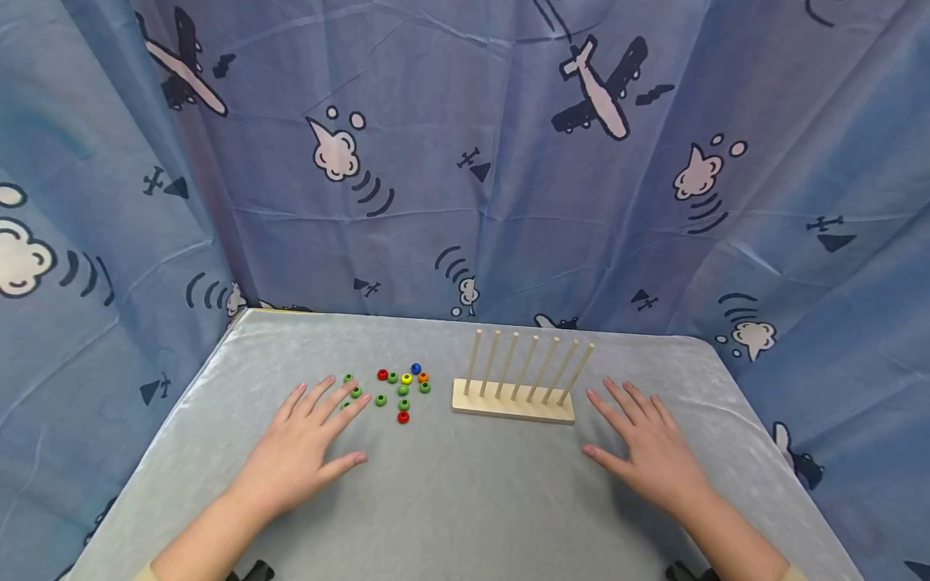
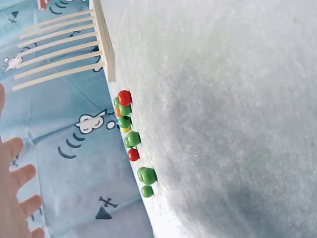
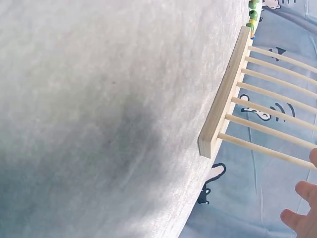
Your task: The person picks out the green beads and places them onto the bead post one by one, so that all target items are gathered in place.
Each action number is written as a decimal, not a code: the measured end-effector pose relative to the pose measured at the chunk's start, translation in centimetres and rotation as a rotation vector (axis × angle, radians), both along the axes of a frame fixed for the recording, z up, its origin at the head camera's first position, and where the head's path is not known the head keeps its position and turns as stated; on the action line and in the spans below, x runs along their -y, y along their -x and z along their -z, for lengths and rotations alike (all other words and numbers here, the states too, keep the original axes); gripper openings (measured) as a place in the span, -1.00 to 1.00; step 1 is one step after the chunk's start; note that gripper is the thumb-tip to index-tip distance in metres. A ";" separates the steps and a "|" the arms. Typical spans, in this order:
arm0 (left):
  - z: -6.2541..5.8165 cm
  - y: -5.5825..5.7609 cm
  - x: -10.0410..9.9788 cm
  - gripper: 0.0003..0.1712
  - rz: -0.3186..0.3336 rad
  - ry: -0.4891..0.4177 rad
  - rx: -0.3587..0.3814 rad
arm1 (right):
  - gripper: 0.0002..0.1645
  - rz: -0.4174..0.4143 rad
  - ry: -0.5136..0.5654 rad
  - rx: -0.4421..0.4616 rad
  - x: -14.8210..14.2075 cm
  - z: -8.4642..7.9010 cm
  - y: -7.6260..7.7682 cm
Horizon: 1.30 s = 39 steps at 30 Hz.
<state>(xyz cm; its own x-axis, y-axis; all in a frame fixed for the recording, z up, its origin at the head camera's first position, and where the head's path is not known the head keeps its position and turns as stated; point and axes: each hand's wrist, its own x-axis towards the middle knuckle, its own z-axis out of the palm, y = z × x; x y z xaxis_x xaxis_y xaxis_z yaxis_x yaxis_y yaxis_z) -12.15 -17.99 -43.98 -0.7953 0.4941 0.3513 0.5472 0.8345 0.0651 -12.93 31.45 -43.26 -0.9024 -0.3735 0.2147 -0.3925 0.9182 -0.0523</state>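
My left hand [image 1: 301, 448], fingers spread and straight, hovers over the left part of the table and holds nothing. Its fingertips overlap a few green beads [image 1: 356, 392] in the head view. More loose beads lie just to the right: several green, two red [image 1: 403, 417], a yellow [image 1: 406, 378], an orange [image 1: 424, 377] and a blue [image 1: 416, 369]. A pale wooden stand [image 1: 513, 410] with a row of upright bare pegs [image 1: 514, 363] sits right of the beads. Beside the stand's right end, my right hand [image 1: 650, 452] is spread too, with nothing in it.
A grey-white cloth covers the table [image 1: 465, 500]. Blue curtain fabric [image 1: 465, 161] printed with planes and clouds rises behind the table's far edge and along both sides. Dark straps [image 1: 254, 571] show below the wrists at the bottom of the head view.
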 end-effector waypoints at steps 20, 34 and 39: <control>0.8 2.1 -0.2 -0.18 -0.028 0.002 0.099 | -0.12 0.027 0.019 0.131 -0.5 1.9 3.0; 0.8 3.5 -0.7 -0.19 -0.049 0.017 0.159 | -0.21 -0.002 0.038 0.222 -1.0 3.3 6.0; 0.9 4.1 -1.0 -0.19 -0.059 0.009 0.188 | -0.24 -0.007 0.049 0.264 -1.0 3.6 6.7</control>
